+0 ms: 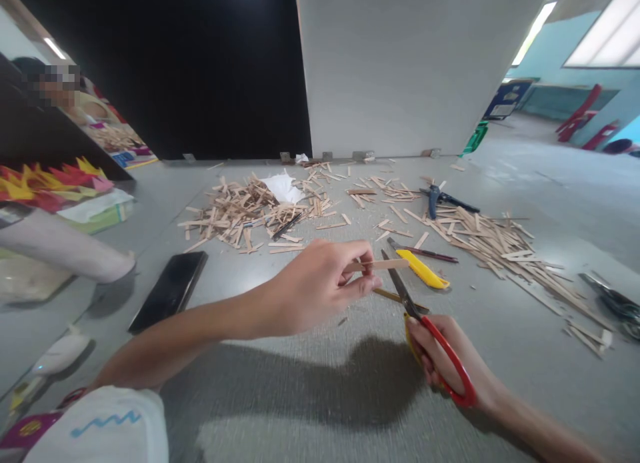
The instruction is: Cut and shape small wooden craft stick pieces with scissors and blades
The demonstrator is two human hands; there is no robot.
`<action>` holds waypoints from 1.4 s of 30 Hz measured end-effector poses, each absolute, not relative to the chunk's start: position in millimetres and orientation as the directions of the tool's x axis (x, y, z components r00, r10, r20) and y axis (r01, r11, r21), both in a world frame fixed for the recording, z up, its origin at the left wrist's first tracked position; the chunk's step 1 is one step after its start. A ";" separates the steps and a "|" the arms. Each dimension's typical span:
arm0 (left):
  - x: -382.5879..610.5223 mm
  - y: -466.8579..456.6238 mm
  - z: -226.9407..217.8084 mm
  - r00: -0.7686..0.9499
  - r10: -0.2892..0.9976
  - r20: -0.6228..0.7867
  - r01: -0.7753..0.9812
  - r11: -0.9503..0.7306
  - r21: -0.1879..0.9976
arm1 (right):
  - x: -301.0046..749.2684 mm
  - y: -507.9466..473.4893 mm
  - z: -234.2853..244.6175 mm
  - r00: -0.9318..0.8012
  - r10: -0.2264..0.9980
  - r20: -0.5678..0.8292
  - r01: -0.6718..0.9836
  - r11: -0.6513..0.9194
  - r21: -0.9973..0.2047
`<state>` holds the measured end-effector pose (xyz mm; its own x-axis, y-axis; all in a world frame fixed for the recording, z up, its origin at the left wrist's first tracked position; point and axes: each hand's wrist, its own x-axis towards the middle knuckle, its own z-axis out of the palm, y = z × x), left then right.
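Note:
Between the thumb and fingers of my left hand (320, 286) is a thin wooden stick (393, 264), pointing right. My right hand (450, 356) grips red-handled scissors (407, 300), whose blades point up and left beside the stick's free end. Whether the blades touch the stick I cannot tell. Just behind them a yellow utility knife (425, 270) lies on the table, with a dark reddish pen-like tool (433, 255) next to it. A heap of short cut sticks (235, 210) lies behind my left hand, and longer sticks (500, 240) are spread at the right.
A phone (170, 290) lies left of my forearm. Dark-handled pliers-like cutters (440, 200) rest among the sticks, and another dark tool (615, 300) sits far right. A glue gun (55, 360) is at lower left. A black and white panel (400, 70) stands behind; a person is beyond it.

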<state>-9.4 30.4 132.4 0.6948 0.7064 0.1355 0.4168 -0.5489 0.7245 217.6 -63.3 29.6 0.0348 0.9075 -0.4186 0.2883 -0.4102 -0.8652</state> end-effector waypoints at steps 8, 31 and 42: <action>-12.0 28.7 131.9 0.708 0.700 0.095 0.359 -0.472 0.805 | 218.3 -67.1 34.3 0.059 0.913 -0.404 0.337 -0.399 -0.853; -15.3 24.2 131.4 0.696 0.709 0.115 0.301 -0.433 0.850 | 222.0 -69.7 30.6 0.008 0.938 -0.346 0.237 -0.338 -0.911; -11.0 21.8 122.7 0.731 0.680 0.062 0.203 -0.304 0.931 | 233.6 -117.5 17.4 -0.321 0.944 -0.070 -0.193 -0.138 -0.971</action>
